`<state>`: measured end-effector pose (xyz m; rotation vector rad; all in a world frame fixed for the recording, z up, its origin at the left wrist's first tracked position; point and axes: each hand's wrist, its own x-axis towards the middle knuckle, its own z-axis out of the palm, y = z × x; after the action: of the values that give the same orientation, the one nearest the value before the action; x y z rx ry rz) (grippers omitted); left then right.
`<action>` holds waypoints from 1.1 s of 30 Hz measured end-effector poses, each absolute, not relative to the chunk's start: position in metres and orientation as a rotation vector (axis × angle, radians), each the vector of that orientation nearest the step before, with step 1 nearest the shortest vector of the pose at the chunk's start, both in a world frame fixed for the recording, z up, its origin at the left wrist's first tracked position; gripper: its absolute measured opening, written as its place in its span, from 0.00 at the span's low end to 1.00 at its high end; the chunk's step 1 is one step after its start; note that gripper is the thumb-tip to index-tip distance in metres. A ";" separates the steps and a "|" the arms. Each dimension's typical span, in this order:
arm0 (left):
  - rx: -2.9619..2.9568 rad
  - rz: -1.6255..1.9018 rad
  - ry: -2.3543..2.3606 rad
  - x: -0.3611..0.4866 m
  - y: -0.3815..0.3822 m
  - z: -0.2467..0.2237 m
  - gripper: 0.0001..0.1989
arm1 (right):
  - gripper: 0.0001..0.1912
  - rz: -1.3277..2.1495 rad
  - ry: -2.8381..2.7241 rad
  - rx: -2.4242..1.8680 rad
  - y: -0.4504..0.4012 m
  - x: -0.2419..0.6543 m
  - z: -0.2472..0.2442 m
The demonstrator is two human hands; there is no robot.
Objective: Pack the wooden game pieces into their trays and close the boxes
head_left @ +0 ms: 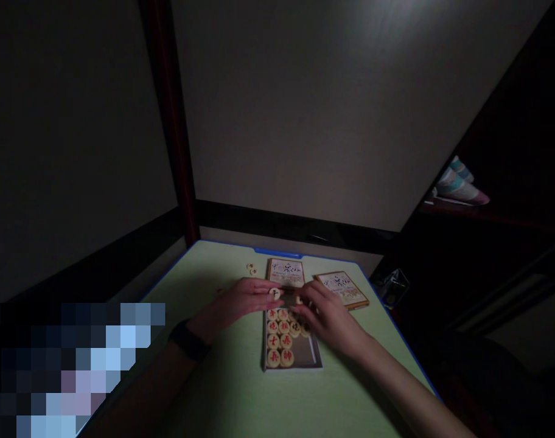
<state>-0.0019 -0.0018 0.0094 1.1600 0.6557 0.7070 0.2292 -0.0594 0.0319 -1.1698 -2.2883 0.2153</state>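
Note:
My left hand (241, 298), with a dark band on its wrist, reaches in from the left. Between its thumb and fingers is a round Chinese chess piece (274, 294) with a black character. My right hand (323, 313) comes from the right, fingers bent and pinching another pale chess piece (299, 300), partly hidden by the fingers. Both hands are over the far end of an open box (303, 356). Inside it, pieces with red characters (284, 341) fill the left side in rows. Some black-character pieces (294, 328) lie to their right, partly under my right hand.
Small loose chess pieces (252, 269) lie on the pale green table (204, 377) at the back left. Behind the box is a printed cover (286, 272); a similar printed panel (345, 289) lies to the right. A dark wall ledge (277, 222) runs behind the table.

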 end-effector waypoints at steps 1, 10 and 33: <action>1.204 0.696 0.682 -0.001 -0.002 0.010 0.26 | 0.07 0.237 -2.296 -1.193 -0.066 0.233 0.032; 1.296 0.693 0.799 0.000 0.001 0.000 0.27 | 0.18 0.043 -2.673 -1.381 -0.095 0.228 0.011; 1.240 0.690 0.821 0.003 0.001 -0.004 0.28 | 0.06 0.116 -2.749 -1.413 -0.097 0.229 0.023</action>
<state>0.0030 0.0009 -0.0044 1.2399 0.8211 0.6898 0.2289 -0.0969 0.0230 -1.4126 -2.7494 0.1156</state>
